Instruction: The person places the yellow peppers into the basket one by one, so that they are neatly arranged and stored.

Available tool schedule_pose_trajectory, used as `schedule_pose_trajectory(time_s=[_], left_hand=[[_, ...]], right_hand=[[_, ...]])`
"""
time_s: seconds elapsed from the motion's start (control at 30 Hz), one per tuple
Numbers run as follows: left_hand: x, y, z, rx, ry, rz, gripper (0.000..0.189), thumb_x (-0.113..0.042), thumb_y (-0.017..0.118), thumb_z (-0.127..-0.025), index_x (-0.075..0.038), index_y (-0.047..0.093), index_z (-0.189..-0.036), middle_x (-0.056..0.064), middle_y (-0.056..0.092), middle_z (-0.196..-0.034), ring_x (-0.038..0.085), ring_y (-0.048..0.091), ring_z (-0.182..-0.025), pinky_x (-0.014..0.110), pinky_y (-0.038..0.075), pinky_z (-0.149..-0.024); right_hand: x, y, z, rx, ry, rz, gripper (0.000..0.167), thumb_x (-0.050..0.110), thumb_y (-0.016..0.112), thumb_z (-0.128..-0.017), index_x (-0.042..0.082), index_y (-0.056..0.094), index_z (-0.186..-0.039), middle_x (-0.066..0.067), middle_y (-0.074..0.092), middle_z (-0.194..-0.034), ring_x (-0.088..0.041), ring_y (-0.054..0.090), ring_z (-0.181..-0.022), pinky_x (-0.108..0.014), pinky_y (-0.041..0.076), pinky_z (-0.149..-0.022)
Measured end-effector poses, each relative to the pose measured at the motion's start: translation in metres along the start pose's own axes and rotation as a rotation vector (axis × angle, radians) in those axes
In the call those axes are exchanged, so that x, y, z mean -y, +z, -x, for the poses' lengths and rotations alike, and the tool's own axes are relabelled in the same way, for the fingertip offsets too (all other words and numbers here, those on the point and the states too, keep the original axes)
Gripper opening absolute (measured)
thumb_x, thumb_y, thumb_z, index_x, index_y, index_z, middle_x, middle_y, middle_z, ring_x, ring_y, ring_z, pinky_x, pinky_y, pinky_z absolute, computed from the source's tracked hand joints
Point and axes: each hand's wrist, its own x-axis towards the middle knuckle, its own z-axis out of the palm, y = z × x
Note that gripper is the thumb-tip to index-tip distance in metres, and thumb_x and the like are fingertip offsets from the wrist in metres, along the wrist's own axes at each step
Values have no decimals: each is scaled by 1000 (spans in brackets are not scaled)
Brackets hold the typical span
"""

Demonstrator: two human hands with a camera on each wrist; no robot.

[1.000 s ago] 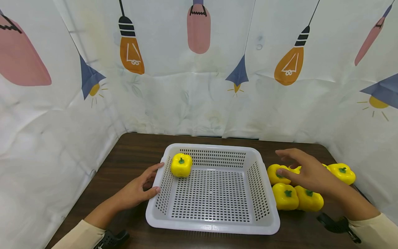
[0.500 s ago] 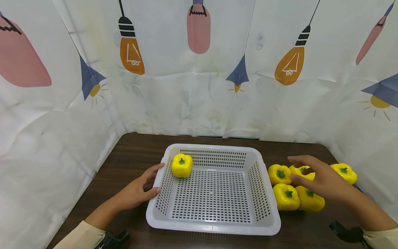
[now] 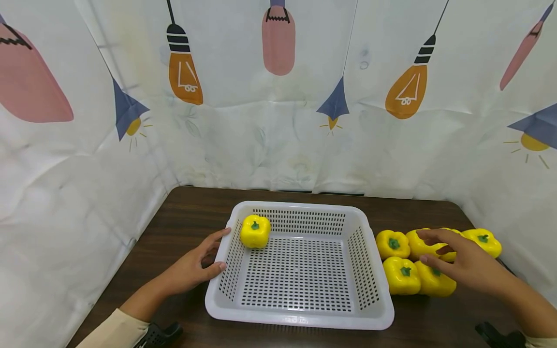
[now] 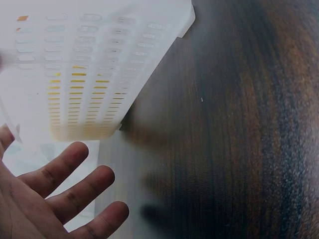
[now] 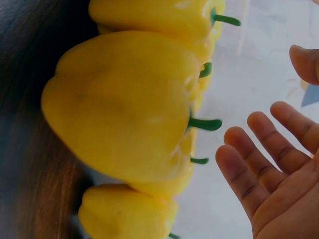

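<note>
At the left rim of the white basket [image 3: 298,320], I have the left hand [image 3: 197,265], fingers spread and only slightly bent, a fingertip and the thumb against the rim without gripping it. Just inside that wall, toward the far corner, sits one yellow pepper [image 3: 254,238], glossy, blocky and lobed, its green stem [image 3: 255,225] facing up toward me. The basket, rectangular with slotted floor and walls, holds this one only. To its right, on the dark wood table [image 3: 197,208], I count six more yellow peppers [image 3: 398,280], equally shiny and plump: two in the near row, four in the far row, one of those mostly hidden by the right hand [image 3: 467,263]. That hand hovers over the cluster, thumb and fingers apart, holding nothing; my right wrist view shows a gap between its fingertips and the peppers.
</note>
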Motion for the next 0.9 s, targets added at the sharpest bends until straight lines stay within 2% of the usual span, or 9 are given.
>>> schedule_pose_trajectory(time_s=[0.2, 0.37, 0.63, 0.9], left_hand=[[0, 1, 0, 3, -5, 14, 75, -25, 64, -100, -32, 22, -162, 22, 50, -140, 36, 63, -113, 38, 59, -80], [1, 1, 0, -2, -10, 5, 76, -28, 65, -100, -32, 22, -162, 21, 49, -141, 36, 61, -115, 41, 58, -84], [0, 1, 0, -4, -22, 1, 76, -29, 66, -99, -34, 22, -161, 21, 48, -144, 37, 60, -116, 46, 58, -85], [-1, 1, 0, -9, -12, -10, 76, -28, 65, -100, -33, 21, -162, 21, 50, -143, 35, 60, -116, 46, 57, -87]], right_hand=[[-9, 1, 7, 15, 16, 6, 50, 24, 79, -92, 5, 60, -135, -11, 62, -135, -8, 64, -105, -31, 57, -78], [-15, 1, 12, 62, 84, 14, 50, 31, 76, -94, 7, 61, -135, -14, 62, -135, -19, 68, -101, -29, 57, -77], [-25, 1, 24, 83, 111, -16, 51, 34, 76, -94, 7, 61, -134, -11, 63, -133, 3, 60, -104, -25, 56, -77], [-33, 4, 29, 103, 127, -59, 56, 33, 78, -92, 2, 59, -136, -16, 64, -129, 3, 63, -98, -27, 57, -74]])
